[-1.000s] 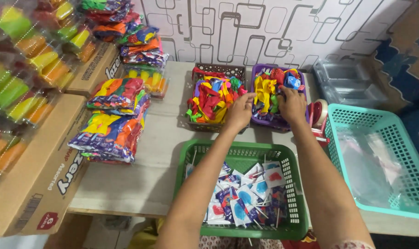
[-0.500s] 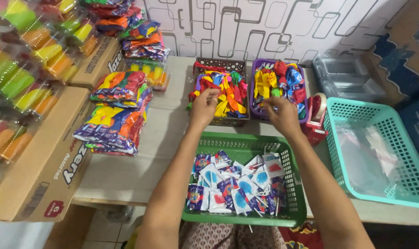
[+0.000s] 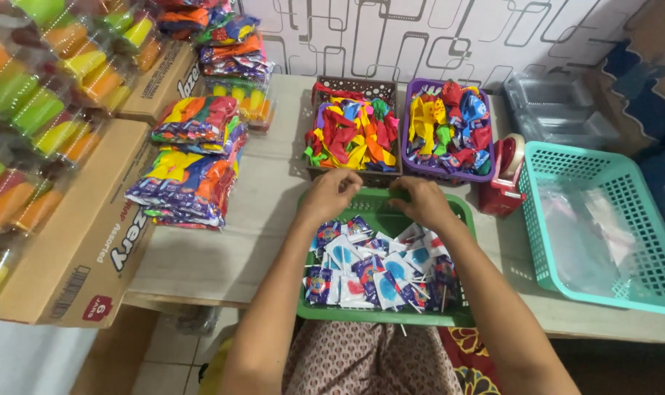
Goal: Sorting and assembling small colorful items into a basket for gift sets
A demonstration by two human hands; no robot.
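Both hands hover over the far rim of the green basket [image 3: 464,219] of wrapped lollipops [image 3: 380,267]. The left hand [image 3: 332,196] is curled shut; what it holds is hidden. The right hand [image 3: 422,201] bends its fingers, contents unclear. The lollipops lie just below, toward the body.

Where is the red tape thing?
In the head view, the red tape dispenser stands on the table's right side, between the purple basket and the teal basket.

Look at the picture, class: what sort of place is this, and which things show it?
Probably a small home packing bench for party goods: trays of loose balloons, stacked bagged packs, and a green basket of wrapped lollipops.
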